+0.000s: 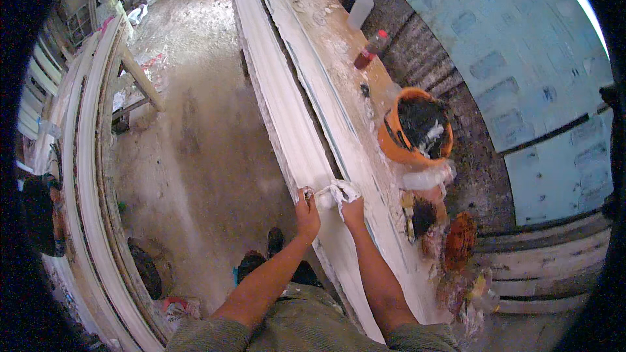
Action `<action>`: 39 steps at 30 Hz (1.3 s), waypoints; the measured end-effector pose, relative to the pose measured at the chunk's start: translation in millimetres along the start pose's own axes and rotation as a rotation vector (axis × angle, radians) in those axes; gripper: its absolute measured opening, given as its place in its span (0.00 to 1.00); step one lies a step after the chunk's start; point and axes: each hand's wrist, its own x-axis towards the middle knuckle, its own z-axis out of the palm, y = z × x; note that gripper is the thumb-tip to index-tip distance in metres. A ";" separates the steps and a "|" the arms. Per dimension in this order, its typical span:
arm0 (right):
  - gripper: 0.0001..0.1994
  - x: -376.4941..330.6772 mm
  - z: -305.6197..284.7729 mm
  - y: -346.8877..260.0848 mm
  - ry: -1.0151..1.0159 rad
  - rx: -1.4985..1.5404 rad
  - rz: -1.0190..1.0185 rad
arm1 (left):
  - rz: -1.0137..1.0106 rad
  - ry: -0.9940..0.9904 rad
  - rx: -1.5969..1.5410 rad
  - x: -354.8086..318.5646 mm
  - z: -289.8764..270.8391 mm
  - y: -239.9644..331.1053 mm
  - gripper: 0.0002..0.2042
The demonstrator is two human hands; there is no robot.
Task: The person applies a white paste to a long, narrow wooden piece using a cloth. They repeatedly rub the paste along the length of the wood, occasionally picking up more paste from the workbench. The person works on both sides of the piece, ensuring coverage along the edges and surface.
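We see the left hand (306,207) and the right hand (353,207) both closed on a white cloth (337,192), pressed onto the long white plaster moulding (287,117) on the workbench (339,58). An orange bucket (415,132) stands just right, a red-capped bottle (372,49) farther off

A long white plaster moulding (287,111) runs from near to far, streaked pale grey-green along its right edge. The cloth (340,190) on it is white. To the right stands an orange bucket (415,130) with black inside, smeared white. Farther off, a dark red bottle (370,50) has a red cap. The right wall's panels (521,45) are pale blue.
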 end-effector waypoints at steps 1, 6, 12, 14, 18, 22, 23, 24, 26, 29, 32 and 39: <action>0.10 -20.7 -9.6 4.4 0.005 0.002 -0.010 | -0.089 -0.040 -0.011 -24.0 -1.1 -0.3 0.07; 0.10 -121.1 -61.8 37.7 0.044 -0.020 -0.055 | -0.091 -0.115 -0.002 -140.9 -0.6 -6.0 0.07; 0.10 -242.8 -123.7 76.8 0.060 -0.073 -0.005 | -0.050 -0.036 -0.033 -279.5 11.4 -6.2 0.08; 0.10 -273.4 -140.3 88.2 0.089 -0.050 0.026 | -0.167 -0.123 -0.067 -325.3 12.0 -7.5 0.09; 0.11 -348.2 -188.2 106.3 0.081 -0.063 0.011 | -0.119 -0.152 -0.070 -410.9 21.9 -11.4 0.10; 0.11 -430.2 -229.6 120.0 0.086 -0.051 0.046 | -0.137 -0.178 -0.123 -505.8 20.3 -17.2 0.11; 0.11 -449.4 -241.1 125.5 0.079 -0.055 0.056 | -0.190 -0.189 -0.105 -530.2 20.6 -18.5 0.11; 0.11 -469.1 -252.0 130.2 0.074 -0.057 0.065 | -0.240 -0.202 -0.080 -554.1 20.1 -18.8 0.11; 0.12 -505.9 -273.6 140.8 0.069 -0.086 0.048 | -0.254 -0.231 -0.067 -597.8 19.4 -17.8 0.12; 0.12 -559.4 -304.9 159.1 0.062 -0.112 0.028 | -0.203 -0.303 -0.069 -659.6 14.1 -11.3 0.13; 0.13 -618.6 -334.8 174.7 0.068 -0.075 0.033 | -0.231 -0.410 -0.041 -720.2 5.3 -1.2 0.14; 0.12 -741.8 -398.3 200.1 0.122 -0.106 0.085 | -0.287 -0.528 -0.091 -853.6 -3.1 14.1 0.18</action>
